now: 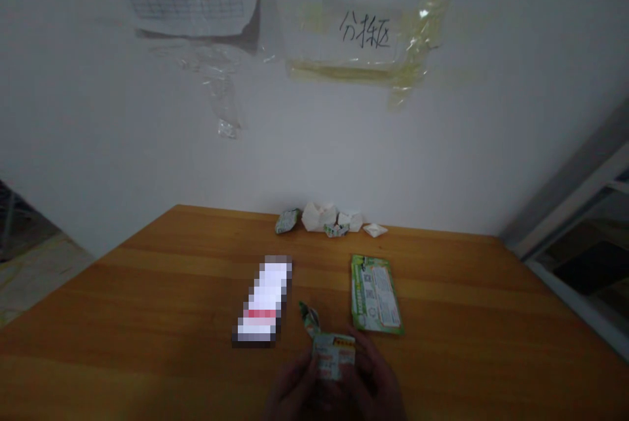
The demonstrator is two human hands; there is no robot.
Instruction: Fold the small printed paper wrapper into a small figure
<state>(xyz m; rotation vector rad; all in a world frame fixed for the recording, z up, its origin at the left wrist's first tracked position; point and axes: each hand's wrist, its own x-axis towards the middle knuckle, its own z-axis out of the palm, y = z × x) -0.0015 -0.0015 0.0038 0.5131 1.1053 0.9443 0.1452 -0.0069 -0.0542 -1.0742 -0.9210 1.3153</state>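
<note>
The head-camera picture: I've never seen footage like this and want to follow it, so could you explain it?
There is no machine here: one camera, worn on a person's head, looks forward and down. At the bottom, the person's bare left hand and right hand together hold a small, squarish, green-and-white printed piece; its material is hard to tell. Below is a brown wooden table. On it, to the left, lies a dark-edged oblong with a bright screen, blurred into blocks, probably a phone. To the right lies a flat, rectangular, green-and-white printed packet. At the back, by the white wall, sits a row of small folded or crumpled white and green-and-white pieces.
</note>
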